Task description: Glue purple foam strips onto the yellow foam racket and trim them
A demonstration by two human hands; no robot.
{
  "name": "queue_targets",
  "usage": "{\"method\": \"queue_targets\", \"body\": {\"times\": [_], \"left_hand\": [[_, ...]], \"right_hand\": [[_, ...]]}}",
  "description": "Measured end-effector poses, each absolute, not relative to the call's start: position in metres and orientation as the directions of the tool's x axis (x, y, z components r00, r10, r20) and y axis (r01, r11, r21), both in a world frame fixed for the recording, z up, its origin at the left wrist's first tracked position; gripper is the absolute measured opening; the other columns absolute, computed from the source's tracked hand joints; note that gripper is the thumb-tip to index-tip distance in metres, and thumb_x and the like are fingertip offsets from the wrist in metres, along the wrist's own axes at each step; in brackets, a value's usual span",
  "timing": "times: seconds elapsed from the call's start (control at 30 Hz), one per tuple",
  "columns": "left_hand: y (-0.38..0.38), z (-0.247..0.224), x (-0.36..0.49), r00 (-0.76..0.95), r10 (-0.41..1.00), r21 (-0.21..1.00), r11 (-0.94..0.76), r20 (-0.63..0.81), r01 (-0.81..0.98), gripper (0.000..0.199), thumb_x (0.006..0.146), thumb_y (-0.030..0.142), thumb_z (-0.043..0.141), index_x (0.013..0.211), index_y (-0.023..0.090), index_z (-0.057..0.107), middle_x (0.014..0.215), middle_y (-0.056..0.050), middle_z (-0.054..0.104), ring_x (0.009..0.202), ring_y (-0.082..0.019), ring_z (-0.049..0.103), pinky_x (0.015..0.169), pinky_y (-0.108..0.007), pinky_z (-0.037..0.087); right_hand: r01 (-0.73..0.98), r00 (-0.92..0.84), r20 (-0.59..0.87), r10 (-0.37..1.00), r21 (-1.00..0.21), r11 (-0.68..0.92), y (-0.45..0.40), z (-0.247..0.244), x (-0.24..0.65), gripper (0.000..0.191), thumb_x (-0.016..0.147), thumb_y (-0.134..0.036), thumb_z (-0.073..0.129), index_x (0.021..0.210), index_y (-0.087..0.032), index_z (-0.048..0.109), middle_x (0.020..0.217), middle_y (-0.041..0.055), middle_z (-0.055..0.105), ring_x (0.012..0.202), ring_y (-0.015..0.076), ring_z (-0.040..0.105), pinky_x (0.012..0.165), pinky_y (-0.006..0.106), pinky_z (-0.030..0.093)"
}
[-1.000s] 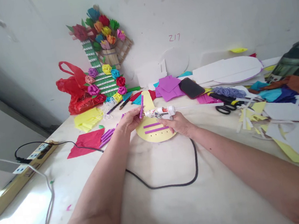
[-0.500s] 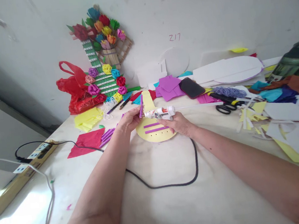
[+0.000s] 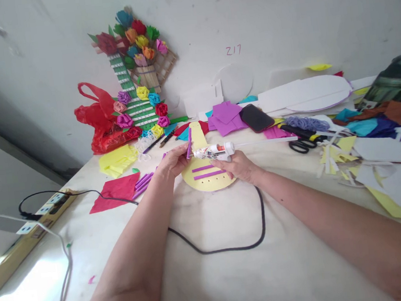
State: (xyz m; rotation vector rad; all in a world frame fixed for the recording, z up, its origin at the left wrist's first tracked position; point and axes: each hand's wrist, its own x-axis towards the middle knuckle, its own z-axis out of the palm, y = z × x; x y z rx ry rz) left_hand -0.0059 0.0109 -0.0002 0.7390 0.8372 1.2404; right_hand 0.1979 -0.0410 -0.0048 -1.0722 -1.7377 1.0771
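Note:
My left hand (image 3: 175, 162) pinches a purple paper stick (image 3: 189, 141), which stands nearly upright in the fingers. In my right hand (image 3: 239, 166) is a white glue gun (image 3: 224, 149), its nozzle pointing left at the lower end of that stick. A long clear glue stick (image 3: 264, 141) protrudes from the gun's back. Beneath both hands lies a yellow guitar-shaped cutout (image 3: 208, 184) with a row of small holes. Two purple strips (image 3: 209, 174) lie across its body. More purple sticks (image 3: 142, 183) rest left of my left forearm, partly on red paper (image 3: 114, 193).
The gun's black cord (image 3: 226, 250) loops over the table to a power strip (image 3: 31, 227) at left. A finished flower-decorated guitar (image 3: 140, 113) leans on the wall beside a red plastic bag (image 3: 99, 118). A phone (image 3: 256, 118), scissors (image 3: 303, 145) and paper scraps (image 3: 387, 175) lie right.
The hands, purple stick and glue gun hold almost the same position. The whole view has shifted very slightly.

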Motion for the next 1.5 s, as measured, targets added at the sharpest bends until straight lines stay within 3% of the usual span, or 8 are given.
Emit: {"method": "queue_targets", "body": {"times": [0.33, 0.53, 0.7, 0.83, 1.0, 1.1, 1.27, 1.5], "left_hand": [[0.007, 0.002, -0.006, 0.186, 0.974, 0.853, 0.207, -0.131, -0.478, 0.017, 0.077, 0.001, 0.049, 0.076, 0.005, 0.065, 0.059, -0.004, 0.059, 0.049, -0.007, 0.051, 0.050, -0.015, 0.045], [0.007, 0.002, -0.007, 0.185, 0.972, 0.869, 0.216, -0.147, -0.446, 0.014, 0.075, 0.003, 0.052, 0.074, 0.008, 0.065, 0.057, -0.003, 0.058, 0.050, -0.007, 0.051, 0.049, -0.015, 0.045], [0.010, 0.006, -0.015, 0.151, 0.984, 0.951, 0.129, -0.089, -0.280, 0.008, 0.070, 0.009, 0.062, 0.075, 0.008, 0.068, 0.061, -0.004, 0.061, 0.051, -0.007, 0.051, 0.049, -0.017, 0.043], [0.010, 0.011, -0.019, 0.124, 0.992, 0.999, -0.036, 0.035, 0.005, 0.016, 0.064, 0.020, 0.071, 0.077, 0.012, 0.071, 0.068, -0.005, 0.065, 0.054, -0.008, 0.052, 0.048, -0.018, 0.039], [0.012, 0.027, -0.010, 0.190, 0.972, 0.878, -0.207, 0.136, 0.431, 0.014, 0.061, 0.026, 0.072, 0.070, 0.015, 0.073, 0.054, -0.001, 0.061, 0.046, -0.008, 0.044, 0.044, -0.020, 0.032], [0.017, 0.037, -0.003, 0.275, 0.945, 0.771, -0.307, 0.177, 0.558, 0.004, 0.058, 0.021, 0.072, 0.061, 0.018, 0.072, 0.056, 0.000, 0.063, 0.049, -0.010, 0.047, 0.045, -0.020, 0.033], [0.025, 0.038, 0.001, 0.387, 0.897, 0.682, -0.420, 0.214, 0.599, 0.009, 0.055, 0.013, 0.070, 0.057, 0.021, 0.072, 0.062, -0.001, 0.065, 0.056, -0.011, 0.051, 0.050, -0.020, 0.036], [0.026, 0.026, 0.004, 0.493, 0.847, 0.610, -0.500, 0.198, 0.614, 0.011, 0.054, 0.013, 0.070, 0.060, 0.022, 0.072, 0.068, -0.002, 0.065, 0.060, -0.013, 0.051, 0.053, -0.021, 0.036]], "right_hand": [[0.216, -0.255, 0.171, 0.952, -0.949, 0.228, -0.042, -0.005, 0.197, 0.031, 0.066, -0.044, 0.066, 0.056, -0.016, 0.054, 0.040, -0.0052, 0.046, 0.035, 0.0090, 0.044, 0.042, 0.023, 0.039], [0.114, -0.197, 0.166, 0.966, -0.975, 0.191, -0.039, -0.009, 0.199, 0.038, 0.064, -0.052, 0.065, 0.063, -0.016, 0.056, 0.047, -0.0032, 0.052, 0.035, 0.0082, 0.045, 0.036, 0.022, 0.038], [-0.037, -0.049, 0.210, 0.976, -0.977, 0.209, -0.028, -0.012, 0.206, 0.040, 0.064, -0.054, 0.065, 0.065, -0.015, 0.056, 0.050, -0.0033, 0.053, 0.032, 0.0065, 0.043, 0.032, 0.021, 0.034], [-0.141, 0.119, 0.188, 0.975, -0.969, 0.204, -0.019, -0.013, 0.213, 0.039, 0.062, -0.051, 0.067, 0.064, -0.015, 0.055, 0.049, -0.0041, 0.052, 0.031, 0.0057, 0.041, 0.030, 0.021, 0.031], [-0.221, 0.246, 0.104, 0.964, -0.962, 0.160, -0.014, -0.014, 0.217, 0.036, 0.061, -0.047, 0.068, 0.068, -0.014, 0.056, 0.049, -0.0040, 0.053, 0.030, 0.0054, 0.041, 0.030, 0.021, 0.031], [-0.238, 0.290, 0.071, 0.954, -0.960, 0.144, -0.011, -0.014, 0.218, 0.030, 0.061, -0.040, 0.069, 0.068, -0.015, 0.056, 0.049, -0.0035, 0.055, 0.030, 0.0057, 0.042, 0.030, 0.020, 0.031], [-0.284, 0.298, 0.021, 0.954, -0.953, 0.109, -0.009, -0.016, 0.218, 0.020, 0.059, -0.025, 0.069, 0.067, -0.016, 0.053, 0.051, -0.0038, 0.057, 0.031, 0.0056, 0.043, 0.031, 0.020, 0.033], [-0.297, 0.265, -0.006, 0.964, -0.952, 0.075, -0.008, -0.018, 0.216, 0.020, 0.063, -0.028, 0.068, 0.076, -0.016, 0.058, 0.056, 0.0000, 0.063, 0.043, 0.0096, 0.055, 0.043, 0.022, 0.047]]}}
